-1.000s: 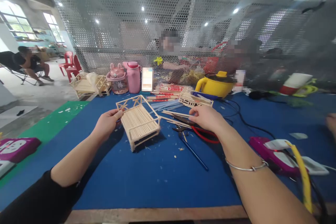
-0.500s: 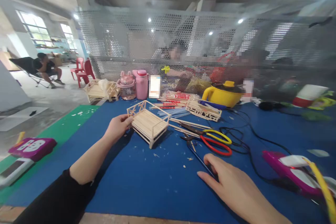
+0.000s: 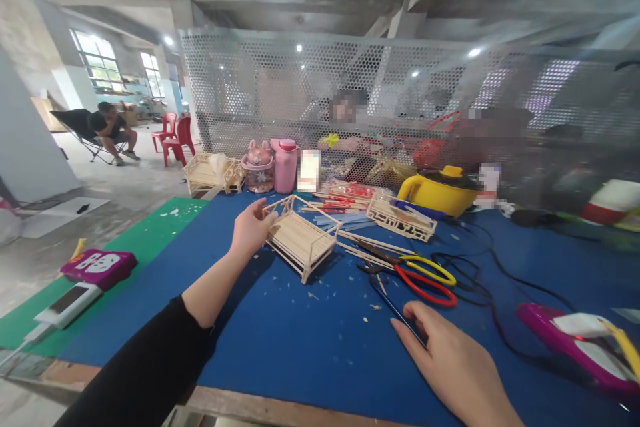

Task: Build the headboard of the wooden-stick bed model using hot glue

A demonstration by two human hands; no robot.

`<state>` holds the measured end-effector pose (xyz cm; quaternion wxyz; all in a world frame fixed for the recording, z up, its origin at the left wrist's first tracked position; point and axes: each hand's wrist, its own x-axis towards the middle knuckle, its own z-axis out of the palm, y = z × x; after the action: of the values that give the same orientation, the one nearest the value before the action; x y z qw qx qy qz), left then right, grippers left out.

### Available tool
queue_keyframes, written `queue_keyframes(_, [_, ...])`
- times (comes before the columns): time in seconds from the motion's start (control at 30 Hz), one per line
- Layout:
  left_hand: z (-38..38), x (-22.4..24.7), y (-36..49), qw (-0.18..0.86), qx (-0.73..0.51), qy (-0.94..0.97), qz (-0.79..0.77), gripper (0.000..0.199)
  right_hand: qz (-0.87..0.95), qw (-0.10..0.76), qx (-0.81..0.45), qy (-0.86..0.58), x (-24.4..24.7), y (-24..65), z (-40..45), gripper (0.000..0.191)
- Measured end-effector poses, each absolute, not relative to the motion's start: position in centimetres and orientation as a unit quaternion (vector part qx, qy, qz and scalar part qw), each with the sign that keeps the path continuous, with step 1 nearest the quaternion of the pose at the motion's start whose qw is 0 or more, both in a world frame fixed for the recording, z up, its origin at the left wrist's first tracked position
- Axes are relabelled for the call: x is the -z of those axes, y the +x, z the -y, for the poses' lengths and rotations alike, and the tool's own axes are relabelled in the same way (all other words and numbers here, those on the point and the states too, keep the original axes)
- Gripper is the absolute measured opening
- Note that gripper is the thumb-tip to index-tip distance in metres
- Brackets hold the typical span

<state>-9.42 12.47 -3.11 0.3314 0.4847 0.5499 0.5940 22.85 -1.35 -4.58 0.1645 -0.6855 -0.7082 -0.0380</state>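
Note:
A miniature bed made of thin wooden sticks [image 3: 303, 240] stands on the blue table mat. My left hand [image 3: 251, 232] is at its far left corner, thumb and fingers around the stick frame there. Nearer the front right, my right hand [image 3: 447, 350] is closed around the handles of dark pliers [image 3: 393, 303], which lie low over the mat with their jaws pointing up and left. My palm hides the ends of the handles. Just beyond the pliers lie scissors with one red and one yellow handle loop [image 3: 427, 280].
Behind are loose wooden sticks [image 3: 373, 243], a second small stick model [image 3: 403, 219], a yellow pot [image 3: 440, 193], a pink bottle [image 3: 285, 167] and another stick model [image 3: 213, 173]. Purple power strips [image 3: 100, 265] flank the table. Black cables run right. A perforated screen [image 3: 300, 93] separates a co-worker.
The view has turned slightly left, so everything appears farther right. My left fingers have shifted up along the bed's corner and look less tightly pinched. The right hand stays on the pliers.

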Motion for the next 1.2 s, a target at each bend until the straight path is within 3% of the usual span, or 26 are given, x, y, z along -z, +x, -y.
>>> queue_keyframes(0.3, [-13.2, 3.5, -8.2, 0.228, -0.588, 0.526, -0.570, 0.052, 0.723, 0.196, 0.071, -0.659, 5.7, 23.4, 1.1, 0.026])
queue_keyframes(0.5, [-9.9, 1.7, -8.0, 0.148, -0.597, 0.531, -0.583, 0.090, 0.701, 0.243, 0.033, -0.670, 5.3, 23.7, 1.1, 0.029])
queue_keyframes(0.57, [-7.5, 1.1, -7.1, 0.076, -0.598, 0.570, -0.558, 0.067, 0.692, 0.286, -0.002, -0.664, 4.1, 23.5, 0.9, 0.032])
queue_keyframes(0.63, [-5.4, 1.1, -5.9, 0.133, -0.556, 0.652, -0.499, 0.050, 0.701, 0.320, -0.042, -0.636, 2.5, 22.8, 0.2, 0.032])
queue_keyframes(0.73, [-4.1, 1.7, -4.0, 0.209, -0.452, 0.694, -0.520, 0.066, 0.728, 0.336, -0.088, -0.591, 0.1, 21.2, -1.2, 0.027])
queue_keyframes(0.83, [-4.2, 2.0, -3.4, 0.209, -0.386, 0.726, -0.530, 0.028, 0.750, 0.332, -0.108, -0.562, -1.4, 19.3, -2.9, 0.023])
queue_keyframes(0.9, [-4.0, 2.0, -3.8, 0.213, -0.371, 0.741, -0.518, 0.017, 0.758, 0.341, -0.111, -0.545, -2.0, 18.3, -4.0, 0.022])
queue_keyframes(1.2, [0.5, 1.4, -6.4, 0.415, -0.340, 0.739, -0.408, 0.022, 0.706, 0.486, -0.186, -0.480, -1.7, 18.1, -7.2, 0.023])
